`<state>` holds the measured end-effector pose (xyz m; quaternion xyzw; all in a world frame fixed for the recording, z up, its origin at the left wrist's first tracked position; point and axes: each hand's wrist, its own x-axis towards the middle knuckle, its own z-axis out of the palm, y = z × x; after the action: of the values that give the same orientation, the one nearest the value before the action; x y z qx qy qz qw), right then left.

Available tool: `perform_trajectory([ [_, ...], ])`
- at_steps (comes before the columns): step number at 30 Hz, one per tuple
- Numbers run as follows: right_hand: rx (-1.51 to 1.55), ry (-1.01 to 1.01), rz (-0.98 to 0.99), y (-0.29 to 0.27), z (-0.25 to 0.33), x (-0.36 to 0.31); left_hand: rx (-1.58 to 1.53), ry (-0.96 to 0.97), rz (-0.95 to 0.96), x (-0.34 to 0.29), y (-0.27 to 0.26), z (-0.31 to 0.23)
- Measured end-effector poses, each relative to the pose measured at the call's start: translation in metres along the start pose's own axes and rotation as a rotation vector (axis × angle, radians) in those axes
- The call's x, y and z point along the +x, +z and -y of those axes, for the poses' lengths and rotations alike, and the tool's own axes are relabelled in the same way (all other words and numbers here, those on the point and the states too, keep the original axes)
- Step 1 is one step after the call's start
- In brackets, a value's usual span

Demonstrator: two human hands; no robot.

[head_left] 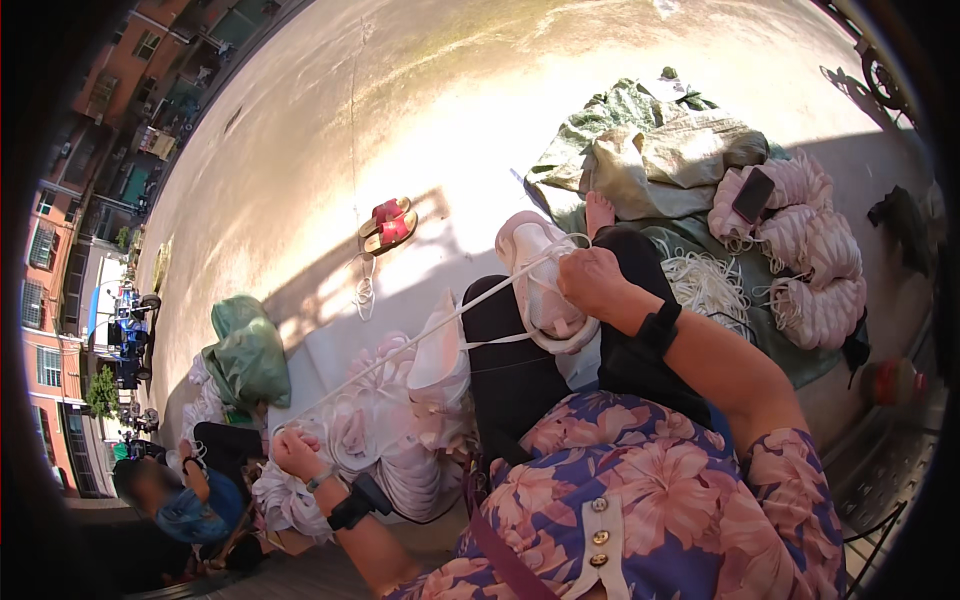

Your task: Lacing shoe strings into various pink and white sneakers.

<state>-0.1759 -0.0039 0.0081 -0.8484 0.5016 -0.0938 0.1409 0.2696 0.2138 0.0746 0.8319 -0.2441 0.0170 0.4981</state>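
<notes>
A pale pink and white shoe (540,290) lies across my lap between my knees. My right hand (590,278) is closed at its side, pinching a white shoelace (430,335) where it leaves the eyelets. The lace runs taut, down and leftward, to my left hand (298,452). That hand is a closed fist out to the left, with the lace's end inside it. Another strand of lace loops across my left thigh. Beside that thigh is a heap of similar white and pink shoe pieces (385,410), some stacked inside one another.
Loose white laces (705,285) lie on a green sheet to my right. Bundled pinkish pieces (820,260) there carry a dark phone (753,195). Ahead are crumpled sacks (670,160) and red sandals (388,226). A green bag (247,350) and a seated person (195,500) are at left.
</notes>
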Motion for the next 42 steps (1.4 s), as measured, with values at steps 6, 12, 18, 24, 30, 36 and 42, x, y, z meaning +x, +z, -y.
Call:
perform_trajectory([
  [6, 0.204, 0.065, -0.026, -0.007, -0.031, -0.006, -0.55, -0.154, 0.143, 0.006, 0.001, -0.031],
  [12, 0.201, 0.023, -0.343, 0.003, -0.049, 0.023, -1.138, -0.162, 0.412, 0.017, 0.017, -0.053],
  [18, 0.033, -0.025, -0.056, 0.012, -0.055, 0.04, -1.26, 0.003, 0.569, 0.011, 0.029, -0.069],
  [24, 1.076, 0.089, 0.346, -0.007, -0.077, 0.054, -1.298, -0.05, 0.595, 0.009, 0.018, -0.071],
  [30, 1.439, 0.34, 0.397, -0.032, -0.063, 0.045, -1.403, -0.176, 0.619, -0.001, 0.027, -0.062],
  [36, 1.702, 0.391, 0.279, -0.027, -0.064, 0.04, -1.461, -0.205, 0.541, -0.005, 0.0, -0.045],
  [42, 1.668, 0.506, 0.216, -0.024, -0.052, 0.034, -1.306, -0.234, 0.392, -0.008, -0.035, 0.002],
])
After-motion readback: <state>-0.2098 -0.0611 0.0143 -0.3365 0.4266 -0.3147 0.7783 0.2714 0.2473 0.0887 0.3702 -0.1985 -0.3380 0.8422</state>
